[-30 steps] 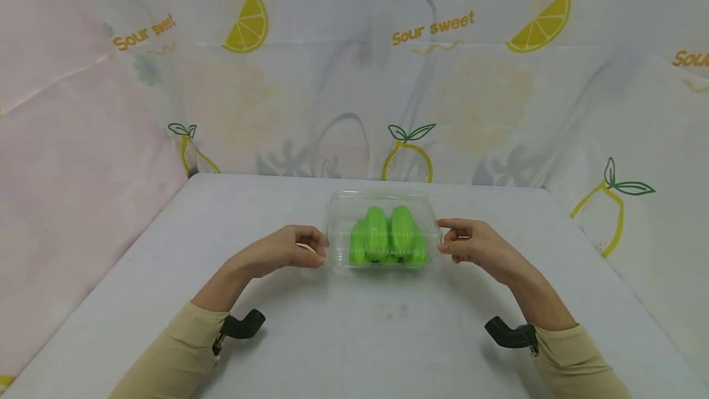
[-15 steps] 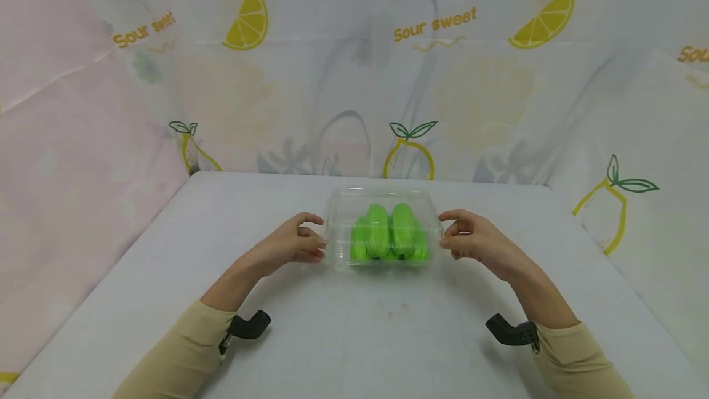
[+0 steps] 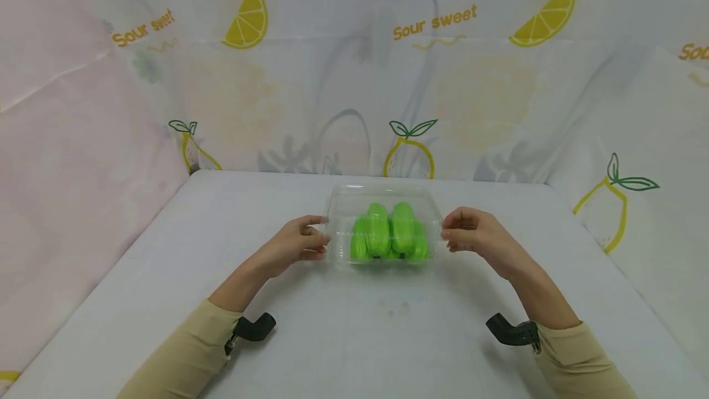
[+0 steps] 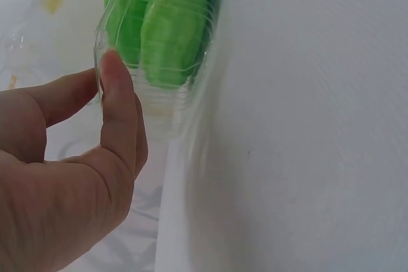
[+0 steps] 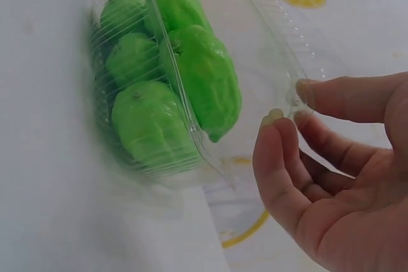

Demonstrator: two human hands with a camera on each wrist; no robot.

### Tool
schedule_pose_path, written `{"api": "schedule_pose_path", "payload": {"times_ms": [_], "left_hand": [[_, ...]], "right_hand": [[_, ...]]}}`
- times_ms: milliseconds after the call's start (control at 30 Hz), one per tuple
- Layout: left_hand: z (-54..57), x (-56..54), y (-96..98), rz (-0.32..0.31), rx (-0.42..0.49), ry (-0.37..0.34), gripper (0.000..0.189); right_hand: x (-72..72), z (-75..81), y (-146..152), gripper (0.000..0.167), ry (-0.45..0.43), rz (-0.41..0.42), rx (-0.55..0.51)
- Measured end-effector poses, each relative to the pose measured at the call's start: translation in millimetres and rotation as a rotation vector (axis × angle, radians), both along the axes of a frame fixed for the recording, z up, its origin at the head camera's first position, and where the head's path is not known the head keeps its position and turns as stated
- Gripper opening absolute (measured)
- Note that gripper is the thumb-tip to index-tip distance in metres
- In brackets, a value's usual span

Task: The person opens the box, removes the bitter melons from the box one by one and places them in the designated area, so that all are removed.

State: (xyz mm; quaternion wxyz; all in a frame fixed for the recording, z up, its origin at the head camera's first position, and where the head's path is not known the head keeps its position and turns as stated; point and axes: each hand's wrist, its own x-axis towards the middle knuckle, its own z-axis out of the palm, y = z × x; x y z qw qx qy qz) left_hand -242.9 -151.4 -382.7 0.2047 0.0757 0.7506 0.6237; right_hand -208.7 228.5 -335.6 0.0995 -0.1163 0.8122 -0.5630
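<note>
A clear plastic clamshell box (image 3: 340, 205) sits toward the far middle of the table, holding several bright green, elongated, ridged fruits or vegetables (image 5: 207, 81). On its left side, my left hand (image 3: 293, 245) pinches the rim, thumb in front and a finger behind in the left wrist view. At the opposite side, my right hand (image 3: 479, 236) pinches the transparent upper edge between thumb and forefinger. In the right wrist view that edge stands well apart from the ribbed base; whether the lid is lifted I cannot tell. The hidden lower fruits show only partly through the plastic.
The white table (image 3: 365, 337) reaches back to a hanging cloth (image 3: 310, 91) printed with lemons and lettering. Cloth also hangs along the left and right sides. Each beige sleeve carries a black wrist mount (image 3: 512, 331).
My left fingers have spread farther up the box's left side, and that hand has shifted slightly right. My right fingertips have moved up and drawn together. The box stays about where it was.
</note>
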Motion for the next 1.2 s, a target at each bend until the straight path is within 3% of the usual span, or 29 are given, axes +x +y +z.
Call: {"api": "schedule_pose_path", "payload": {"times_ms": [367, 800, 1200], "left_hand": [[-1.4, -0.4, 1.1, -0.004, 0.036, -0.003, 0.059], [0.5, 1.6, 2.7, -0.008, 0.030, -0.004, 0.058], [2.0, 2.4, 2.8, 0.003, 0.025, -0.005, 0.057]], "right_hand": [[-0.7, -1.6, 1.3, 0.027, 0.142, -0.069, -0.103], [-2.5, -0.1, -2.4, 0.016, 0.252, -0.046, -0.410], [-8.1, -2.5, -7.9, 0.026, 0.371, -0.095, -0.463]]}}
